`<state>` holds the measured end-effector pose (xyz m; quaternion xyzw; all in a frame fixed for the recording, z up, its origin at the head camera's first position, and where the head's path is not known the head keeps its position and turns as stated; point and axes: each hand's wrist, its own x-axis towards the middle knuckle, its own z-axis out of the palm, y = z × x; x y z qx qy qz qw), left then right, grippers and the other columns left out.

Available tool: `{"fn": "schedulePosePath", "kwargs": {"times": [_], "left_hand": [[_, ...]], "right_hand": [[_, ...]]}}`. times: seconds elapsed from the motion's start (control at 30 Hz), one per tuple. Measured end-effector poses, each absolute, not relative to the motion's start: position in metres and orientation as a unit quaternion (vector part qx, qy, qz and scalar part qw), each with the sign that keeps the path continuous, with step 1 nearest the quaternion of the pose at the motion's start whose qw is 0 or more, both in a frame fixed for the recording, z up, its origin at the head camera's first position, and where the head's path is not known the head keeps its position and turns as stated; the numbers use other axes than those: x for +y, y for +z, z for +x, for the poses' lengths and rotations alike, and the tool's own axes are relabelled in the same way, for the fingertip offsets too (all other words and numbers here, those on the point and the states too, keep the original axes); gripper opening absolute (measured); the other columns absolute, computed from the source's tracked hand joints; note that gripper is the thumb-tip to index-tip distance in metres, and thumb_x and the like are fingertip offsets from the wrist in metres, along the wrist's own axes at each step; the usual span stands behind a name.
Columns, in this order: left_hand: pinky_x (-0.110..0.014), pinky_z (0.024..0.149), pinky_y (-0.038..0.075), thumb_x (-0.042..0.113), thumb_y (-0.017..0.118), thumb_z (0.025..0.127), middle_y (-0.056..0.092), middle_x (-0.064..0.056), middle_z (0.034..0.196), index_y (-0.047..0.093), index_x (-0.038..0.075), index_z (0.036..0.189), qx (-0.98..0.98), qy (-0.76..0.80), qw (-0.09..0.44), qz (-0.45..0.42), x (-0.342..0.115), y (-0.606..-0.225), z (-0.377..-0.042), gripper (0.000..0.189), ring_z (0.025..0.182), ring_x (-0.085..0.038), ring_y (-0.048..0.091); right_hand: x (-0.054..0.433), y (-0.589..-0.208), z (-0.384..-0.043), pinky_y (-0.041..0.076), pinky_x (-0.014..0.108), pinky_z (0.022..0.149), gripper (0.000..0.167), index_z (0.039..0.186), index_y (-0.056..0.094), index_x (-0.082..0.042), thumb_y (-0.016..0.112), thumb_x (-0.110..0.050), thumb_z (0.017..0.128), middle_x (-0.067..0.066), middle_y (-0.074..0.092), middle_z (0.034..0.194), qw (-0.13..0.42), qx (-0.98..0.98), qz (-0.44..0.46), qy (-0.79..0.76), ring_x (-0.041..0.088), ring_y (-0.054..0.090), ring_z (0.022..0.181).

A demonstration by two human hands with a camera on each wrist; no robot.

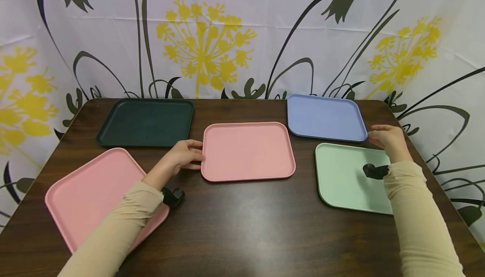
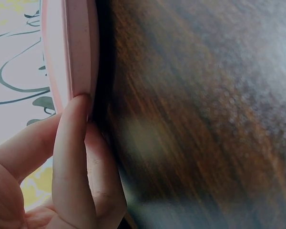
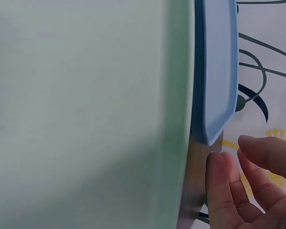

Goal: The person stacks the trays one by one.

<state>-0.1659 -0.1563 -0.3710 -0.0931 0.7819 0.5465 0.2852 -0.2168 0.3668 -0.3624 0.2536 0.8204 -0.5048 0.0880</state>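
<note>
At the left edge of the middle pink tray [image 1: 248, 153], my left hand [image 1: 182, 157] pinches the rim. The left wrist view has its fingertips [image 2: 78, 107] against the outer side of that pink tray [image 2: 78, 47]. Just off the near right corner of the blue tray [image 1: 326, 117] is my right hand [image 1: 388, 140]. Its fingers [image 3: 217, 167] are loosely bent and hold nothing, a small gap from the blue tray [image 3: 219, 71] in the right wrist view. Below my right wrist lies a light green tray [image 1: 352, 180], partly hidden by the arm.
A second pink tray [image 1: 96, 188] lies tilted at the front left, partly beneath my left forearm. The dark green tray [image 1: 145, 122] is at the back left. All lie on a brown wooden table [image 1: 257, 226], with a flower-patterned cloth [image 1: 273, 37] behind it.
</note>
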Motion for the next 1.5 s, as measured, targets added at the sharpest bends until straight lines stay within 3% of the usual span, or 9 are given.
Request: {"fn": "schedulePosePath", "kwargs": {"times": [0.1, 0.27, 0.43, 0.67, 0.8, 0.9, 1.1, 1.33, 1.5], "left_hand": [[-0.029, 0.080, 0.060, -0.002, 0.054, 0.093, 0.040, -0.032, 0.142, 0.024, -0.007, 0.146, 0.782, 0.546, 0.285, -0.093, -0.157, -0.371, -0.166, 0.062, 0.099, -0.017, 0.061], [-0.030, 0.080, 0.060, -0.002, 0.055, 0.092, 0.040, -0.032, 0.142, 0.024, -0.007, 0.147, 0.782, 0.546, 0.286, -0.095, -0.156, -0.371, -0.166, 0.062, 0.099, -0.017, 0.062], [-0.030, 0.080, 0.060, -0.002, 0.056, 0.092, 0.040, -0.032, 0.142, 0.025, -0.006, 0.147, 0.782, 0.545, 0.285, -0.098, -0.156, -0.371, -0.166, 0.063, 0.098, -0.016, 0.062], [-0.030, 0.080, 0.060, -0.001, 0.055, 0.093, 0.039, -0.032, 0.143, 0.024, -0.006, 0.147, 0.782, 0.545, 0.287, -0.097, -0.157, -0.371, -0.166, 0.063, 0.101, -0.019, 0.061], [-0.030, 0.081, 0.060, -0.002, 0.055, 0.093, 0.040, -0.032, 0.142, 0.024, -0.007, 0.147, 0.782, 0.545, 0.286, -0.098, -0.156, -0.371, -0.166, 0.062, 0.102, -0.019, 0.061], [-0.030, 0.081, 0.060, -0.002, 0.055, 0.093, 0.039, -0.032, 0.142, 0.024, -0.007, 0.147, 0.782, 0.545, 0.286, -0.097, -0.156, -0.370, -0.166, 0.062, 0.102, -0.020, 0.061], [-0.031, 0.081, 0.060, -0.001, 0.055, 0.093, 0.039, -0.032, 0.143, 0.023, -0.007, 0.147, 0.782, 0.544, 0.288, -0.095, -0.157, -0.368, -0.165, 0.062, 0.102, -0.020, 0.061], [-0.031, 0.083, 0.059, -0.001, 0.054, 0.093, 0.040, -0.032, 0.142, 0.024, -0.007, 0.147, 0.781, 0.545, 0.289, -0.094, -0.157, -0.369, -0.165, 0.062, 0.102, -0.019, 0.061], [-0.030, 0.082, 0.059, -0.002, 0.054, 0.093, 0.041, -0.032, 0.142, 0.024, -0.007, 0.146, 0.782, 0.544, 0.287, -0.095, -0.156, -0.371, -0.166, 0.061, 0.104, -0.021, 0.060]], "right_hand": [[0.368, -0.365, -0.216, 0.055, 0.011, 0.068, 0.052, 0.141, 0.037, 0.007, 0.052, -0.002, 0.092, -0.020, 0.047, 0.070, 0.086, 0.821, 0.253, -0.505, -0.009, 0.055, 0.062], [0.367, -0.370, -0.218, 0.056, 0.013, 0.067, 0.042, 0.133, 0.042, 0.006, 0.050, 0.000, 0.092, -0.019, 0.048, 0.067, 0.091, 0.820, 0.253, -0.506, -0.007, 0.056, 0.060], [0.363, -0.375, -0.219, 0.055, 0.011, 0.065, 0.047, 0.136, 0.039, 0.009, 0.051, 0.002, 0.091, -0.004, 0.053, 0.084, 0.089, 0.813, 0.256, -0.515, -0.006, 0.055, 0.059], [0.360, -0.381, -0.224, 0.052, 0.009, 0.062, 0.053, 0.141, 0.033, 0.014, 0.049, -0.002, 0.093, 0.023, 0.045, 0.128, 0.097, 0.835, 0.256, -0.476, -0.011, 0.051, 0.056], [0.360, -0.383, -0.225, 0.051, 0.009, 0.060, 0.052, 0.139, 0.035, 0.015, 0.049, -0.002, 0.092, 0.026, 0.042, 0.133, 0.095, 0.842, 0.257, -0.464, -0.010, 0.049, 0.055], [0.360, -0.383, -0.225, 0.052, 0.010, 0.060, 0.051, 0.138, 0.037, 0.015, 0.050, -0.002, 0.091, 0.022, 0.048, 0.123, 0.092, 0.839, 0.261, -0.468, -0.009, 0.050, 0.055], [0.361, -0.383, -0.225, 0.052, 0.010, 0.059, 0.045, 0.132, 0.044, 0.013, 0.053, -0.006, 0.092, -0.003, 0.052, 0.085, 0.088, 0.833, 0.272, -0.474, -0.008, 0.053, 0.055], [0.358, -0.385, -0.227, 0.046, 0.010, 0.053, 0.048, 0.135, 0.041, 0.015, 0.050, -0.002, 0.091, 0.023, 0.049, 0.122, 0.083, 0.841, 0.281, -0.456, -0.009, 0.048, 0.051], [0.359, -0.383, -0.227, 0.050, 0.011, 0.055, 0.049, 0.134, 0.041, 0.016, 0.051, 0.001, 0.087, -0.003, 0.053, 0.075, 0.085, 0.829, 0.284, -0.474, -0.007, 0.049, 0.052]]}}
